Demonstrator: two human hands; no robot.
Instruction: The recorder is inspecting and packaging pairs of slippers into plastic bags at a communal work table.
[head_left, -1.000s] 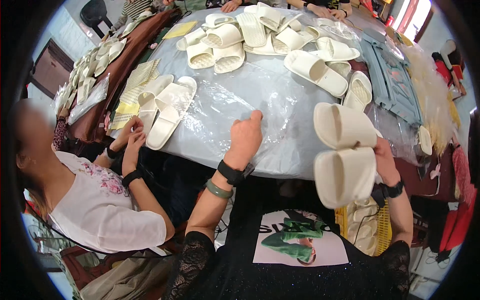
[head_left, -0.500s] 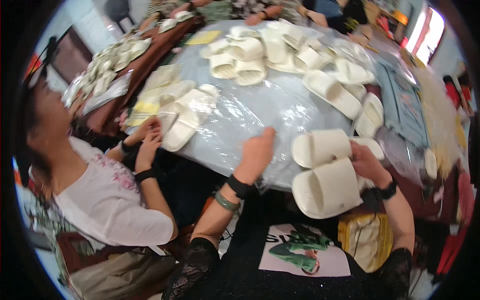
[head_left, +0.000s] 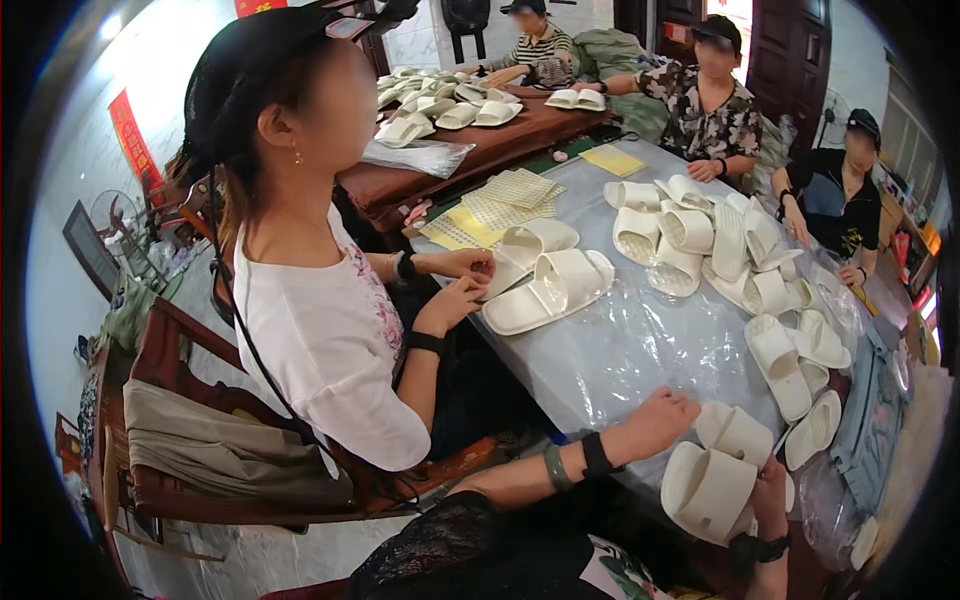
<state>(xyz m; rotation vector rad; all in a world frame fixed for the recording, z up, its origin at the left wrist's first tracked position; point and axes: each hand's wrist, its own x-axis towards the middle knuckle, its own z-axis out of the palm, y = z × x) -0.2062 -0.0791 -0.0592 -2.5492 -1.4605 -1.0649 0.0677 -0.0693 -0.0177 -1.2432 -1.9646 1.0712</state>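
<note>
In the head view, we are gripping a pair of cream slippers point(head_left: 715, 470) with our right hand point(head_left: 770, 490), its fingers closed around them from below at the table edge. Just left of that grip, our left hand point(head_left: 660, 420) is lying open and empty on the clear plastic sheet point(head_left: 620, 350). Beyond the grip, more cream slippers point(head_left: 720, 250) are lying scattered; a seated co-worker point(head_left: 320, 330) is handling another pair point(head_left: 545, 285).
</note>
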